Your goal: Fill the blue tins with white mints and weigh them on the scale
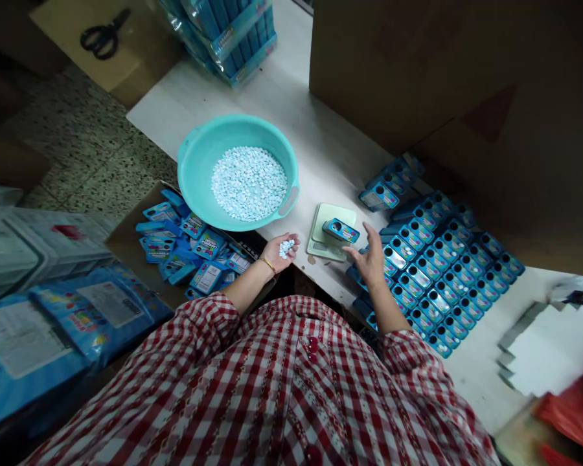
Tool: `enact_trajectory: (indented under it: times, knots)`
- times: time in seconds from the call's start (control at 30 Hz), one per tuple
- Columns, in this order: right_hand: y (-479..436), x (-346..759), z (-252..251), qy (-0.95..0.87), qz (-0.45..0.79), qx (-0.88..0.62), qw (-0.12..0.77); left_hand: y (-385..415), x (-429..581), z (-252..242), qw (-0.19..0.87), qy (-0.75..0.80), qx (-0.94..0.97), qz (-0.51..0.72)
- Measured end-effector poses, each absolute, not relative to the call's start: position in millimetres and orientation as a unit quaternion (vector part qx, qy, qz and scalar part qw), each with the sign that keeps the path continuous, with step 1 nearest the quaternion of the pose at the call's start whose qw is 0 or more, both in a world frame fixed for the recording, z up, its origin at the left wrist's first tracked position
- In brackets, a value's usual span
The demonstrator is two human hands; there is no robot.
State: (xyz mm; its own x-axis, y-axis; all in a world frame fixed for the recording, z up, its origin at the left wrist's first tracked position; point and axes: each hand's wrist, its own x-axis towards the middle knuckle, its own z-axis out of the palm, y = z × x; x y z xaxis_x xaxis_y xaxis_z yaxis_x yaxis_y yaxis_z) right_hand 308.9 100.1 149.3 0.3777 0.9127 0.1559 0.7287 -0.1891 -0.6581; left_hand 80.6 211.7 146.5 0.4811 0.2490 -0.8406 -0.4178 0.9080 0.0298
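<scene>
My left hand (276, 255) is cupped palm up at the table's front edge, with a small heap of white candies (286, 248) in it. A turquoise plastic basin (194, 197) behind it contains many more of these candies. On a small pale kitchen scale (329, 211) lies a narrow blue tin (341, 230) with a dark opening in its top. My right hand (370, 259) is just right of the tin, thumb and fingers spread, apparently holding nothing. Whether its thumb touches the tin or scale I cannot tell.
Rows of blue tins (430, 268) fill the table to the right, in front of a large cardboard box (442, 97). An open carton (136, 210) of loose blue tins stands below the basin. Wrapped packs (233, 39) and scissors (104, 37) are farther back.
</scene>
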Motion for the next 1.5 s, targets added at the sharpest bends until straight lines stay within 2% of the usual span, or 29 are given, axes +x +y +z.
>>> enact_trajectory:
  times: [0.1,0.2,0.37,0.5,1.07,1.2,1.33,1.5]
  knots:
    - [76,285,180,-0.59,0.117,-0.74,0.302,196,77,149,0.848,0.486,-0.088,0.19]
    - [62,243,198,-0.675,0.184,-0.67,0.248,174,78,150,0.87,0.461,-0.093,0.148]
    - [60,197,189,-0.734,0.204,-0.637,0.12,146,78,153,0.883,0.454,-0.1,0.068]
    - [56,195,180,-0.748,0.205,-0.625,0.088,139,74,155,0.883,0.451,-0.116,0.05]
    - [59,206,178,-0.744,0.203,-0.62,0.141,147,84,158,0.89,0.442,-0.102,0.036]
    - [66,224,186,-0.724,0.178,-0.636,0.201,151,89,158,0.892,0.439,-0.099,0.046]
    - [88,266,176,-0.584,0.085,-0.754,0.29,162,89,159,0.886,0.449,-0.088,0.074]
    - [121,298,157,-0.581,0.169,-0.75,0.267,187,94,161,0.866,0.466,-0.092,0.156]
